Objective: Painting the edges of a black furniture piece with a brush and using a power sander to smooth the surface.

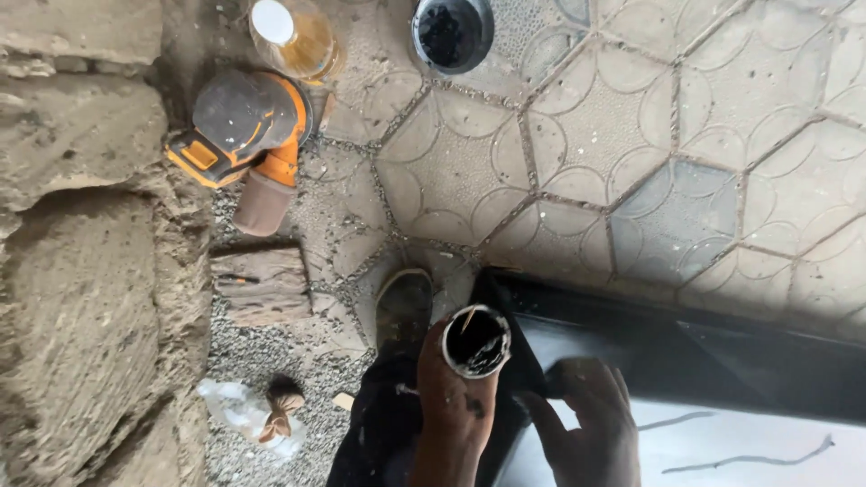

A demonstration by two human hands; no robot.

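Observation:
My left hand (451, 397) grips a small round tin (475, 341) with black liquid inside and a thin stick leaning in it. My right hand (582, 419) rests flat on a glossy black panel (722, 361), fingers pressed on a dark pad or cloth whose shape I cannot make out. The tin hovers just over the panel's left edge. My shoe (402, 307) and dark trouser leg show below the tin.
An orange and black power sander (242, 126) lies at upper left beside a bottle of yellow liquid (293, 36). A black pot (451, 32) stands at the top. A wood block (262, 284), a plastic bag (239, 410) and a rough stone wall (81, 271) are at left.

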